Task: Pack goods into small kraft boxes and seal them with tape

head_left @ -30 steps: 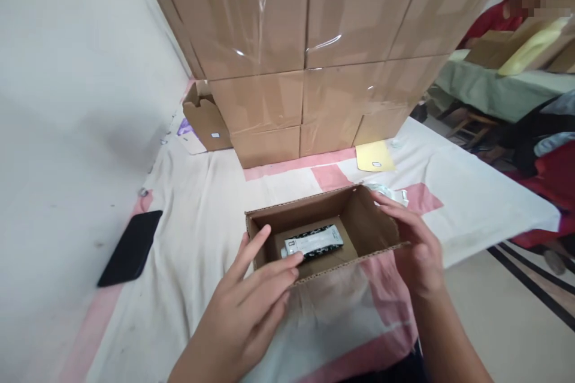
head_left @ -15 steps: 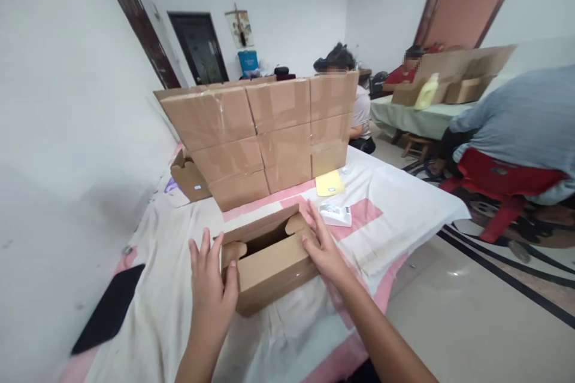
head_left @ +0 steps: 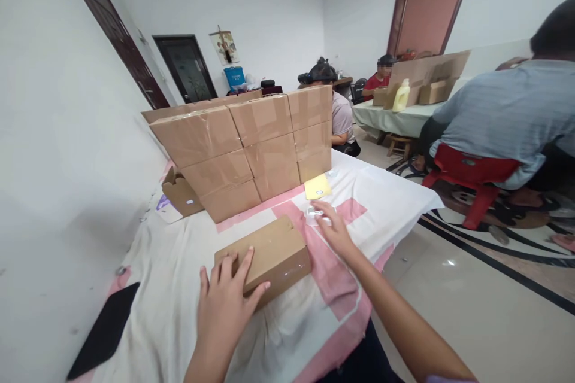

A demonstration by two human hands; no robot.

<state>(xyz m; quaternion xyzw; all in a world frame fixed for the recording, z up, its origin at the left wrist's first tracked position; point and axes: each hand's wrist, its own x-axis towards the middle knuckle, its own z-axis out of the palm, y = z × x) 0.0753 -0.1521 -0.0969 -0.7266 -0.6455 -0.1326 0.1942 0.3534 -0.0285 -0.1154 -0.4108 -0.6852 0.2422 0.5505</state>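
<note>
We have our left hand (head_left: 227, 305) on a brown box (head_left: 265, 245). The box sits on the table in front of us, with its lid down flat on top. The fingers of our left hand are spread out over the near left end of the lid, and the thumb lies at the front edge. That hand is not pinching anything.

Our right hand (head_left: 335, 230) is off the box, just past its right end. Its fingers are a little bent and stand apart, over a small white and clear thing (head_left: 309, 216). We cannot tell if they touch it, because the hand covers part of it.

Just behind that thing we see a yellow sheet (head_left: 317, 185). Behind our box stands a big cardboard wall (head_left: 265, 149) with shiny tape on it. At its left end there is a smaller brown box (head_left: 182, 194). A flat black thing (head_left: 105, 332) lies near the left edge of our table. A white and pink cloth (head_left: 166, 287) is under it all.

Across the room, a person in a blue shirt (head_left: 507, 114) sits on a red chair (head_left: 476, 164). A yellow bottle (head_left: 401, 96) stands on another table (head_left: 377, 119), and a person in red (head_left: 380, 81) is behind it.
</note>
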